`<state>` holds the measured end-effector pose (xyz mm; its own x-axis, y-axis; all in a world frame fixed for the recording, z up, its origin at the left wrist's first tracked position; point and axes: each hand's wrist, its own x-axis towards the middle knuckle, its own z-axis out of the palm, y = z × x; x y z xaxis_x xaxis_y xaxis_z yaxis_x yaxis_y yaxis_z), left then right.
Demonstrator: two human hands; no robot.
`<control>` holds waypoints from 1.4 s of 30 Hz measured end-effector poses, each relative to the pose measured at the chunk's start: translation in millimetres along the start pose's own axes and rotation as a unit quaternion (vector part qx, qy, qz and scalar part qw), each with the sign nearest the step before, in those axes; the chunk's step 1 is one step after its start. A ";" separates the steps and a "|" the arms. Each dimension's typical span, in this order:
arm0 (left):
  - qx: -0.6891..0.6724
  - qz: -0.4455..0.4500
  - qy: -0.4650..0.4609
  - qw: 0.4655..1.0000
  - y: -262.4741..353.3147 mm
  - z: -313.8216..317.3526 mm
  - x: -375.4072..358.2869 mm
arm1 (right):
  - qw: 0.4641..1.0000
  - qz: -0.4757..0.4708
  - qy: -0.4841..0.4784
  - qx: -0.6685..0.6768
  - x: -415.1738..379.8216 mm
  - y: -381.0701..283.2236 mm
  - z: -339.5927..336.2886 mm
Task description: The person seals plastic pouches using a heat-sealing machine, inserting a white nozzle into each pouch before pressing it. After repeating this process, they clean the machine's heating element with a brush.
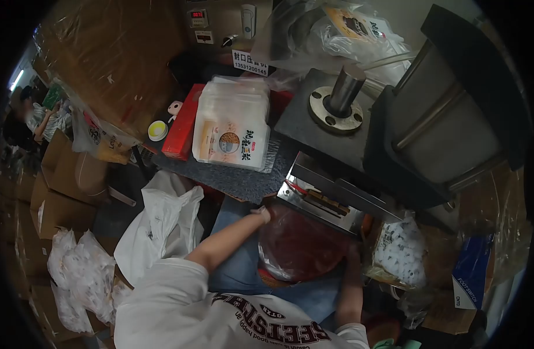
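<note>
My left hand (pixel 270 205) is at the near edge of the machine, beside the upper left of a dark red bundle (pixel 302 241) in clear plastic on my lap; its fingers are hidden. At the bundle's right side, my right hand (pixel 352 259) is dark and blurred, so its grip cannot be made out. Just beyond the bundle is the machine's metal sealing bar (pixel 325 203). A stack of printed clear pouches (pixel 232 125) lies on the grey work surface (pixel 226 177), beside a red box (pixel 184 128).
A box of small white parts (pixel 399 253) stands at the right, near a blue-and-white carton (pixel 473 270). White bags (pixel 162 224) and cardboard boxes (pixel 69 186) are at the left. A metal press column (pixel 347 90) rises beyond the sealing bar. Another person (pixel 49 119) is far left.
</note>
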<state>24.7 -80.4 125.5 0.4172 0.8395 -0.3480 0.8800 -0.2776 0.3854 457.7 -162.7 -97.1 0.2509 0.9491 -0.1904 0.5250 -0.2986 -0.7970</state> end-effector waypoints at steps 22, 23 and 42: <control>0.135 -0.003 0.478 0.868 -61.7 -193.0 -58.3 | 0.879 -0.109 0.250 -0.391 -150.3 -399.4 -149.6; 0.152 0.002 0.526 0.837 -50.8 -202.7 -68.3 | 0.870 -0.109 0.222 -0.426 -146.2 -409.2 -144.4; -0.225 0.154 0.436 0.858 37.7 -148.7 -190.0 | 0.924 -0.229 0.178 0.249 -226.3 -459.5 -105.3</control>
<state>-55.2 -180.9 333.2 0.1135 0.8437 0.5247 0.5000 -0.5049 0.7036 245.4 -250.7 372.5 0.3939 0.8449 0.3620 0.2245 0.2935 -0.9292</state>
